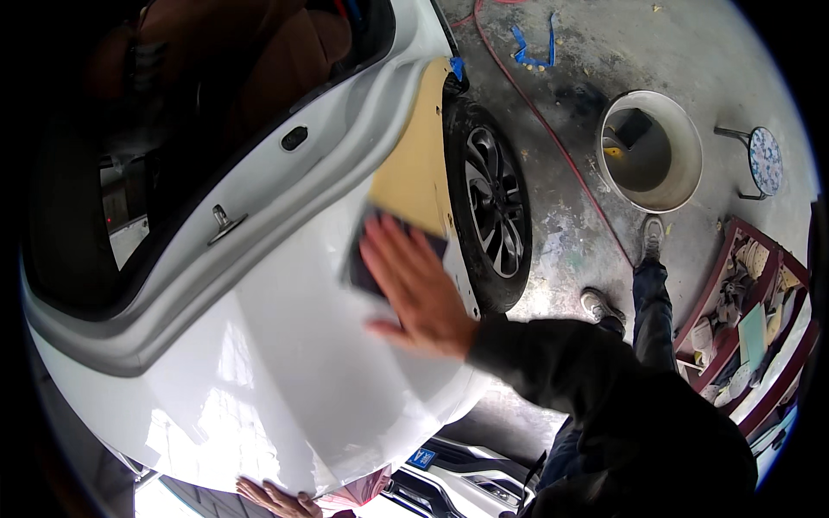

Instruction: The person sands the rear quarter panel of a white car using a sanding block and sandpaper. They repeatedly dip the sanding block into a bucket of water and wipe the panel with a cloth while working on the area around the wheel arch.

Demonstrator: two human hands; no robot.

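Note:
My right hand [416,289] presses a dark sheet of sandpaper [436,244] against the white car panel [294,345], holding it under nearly straight fingers. Its thumb is spread away from the sheet. The sandpaper lies at the lower end of a tan, bare-looking patch [408,164] that runs along the wheel arch. Both hand and sheet are slightly blurred. At the bottom of the view, my left hand [276,499] rests with its fingers stretched out on the panel's lower edge; its wrist is cut off.
Right of the panel is a wheel [492,203]. On the concrete floor stands a pale bucket [691,160] of murky water with a dark piece inside. A small stool [765,161], a red hose [553,138], blue tape [535,60] and a dark red cart [704,324] of supplies are nearby.

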